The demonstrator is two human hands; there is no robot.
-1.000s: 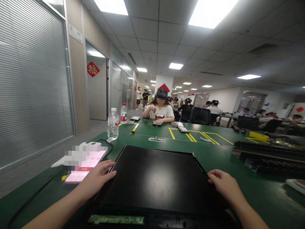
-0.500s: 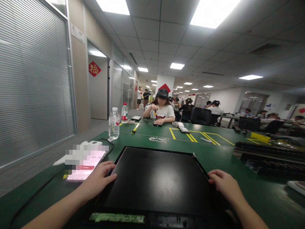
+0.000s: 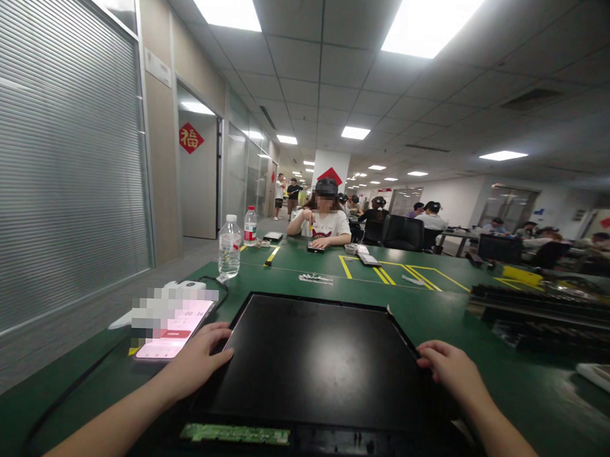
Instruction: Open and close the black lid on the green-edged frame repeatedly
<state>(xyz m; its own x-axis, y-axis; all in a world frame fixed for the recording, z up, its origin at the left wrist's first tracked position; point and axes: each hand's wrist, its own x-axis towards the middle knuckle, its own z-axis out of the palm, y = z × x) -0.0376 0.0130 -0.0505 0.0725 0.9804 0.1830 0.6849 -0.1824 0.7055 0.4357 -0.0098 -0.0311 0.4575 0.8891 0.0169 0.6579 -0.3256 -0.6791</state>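
Now, on the green counter, the black frame lies flat right before the person, and a touch more of its rim shows along the left than a moment ago, so the dark panel inside seems to be sitting straighter. It's smooth and semi-glossy, a pale glare blooming right of centre. The left hand rests on the left edge, its grip loose, thumb and fingers parted; the right hand has its grip lightly pinching the right rim. Beyond the left hand, a lit phone lies beside the frame, and a narrow green circuit board shows along the near edge.
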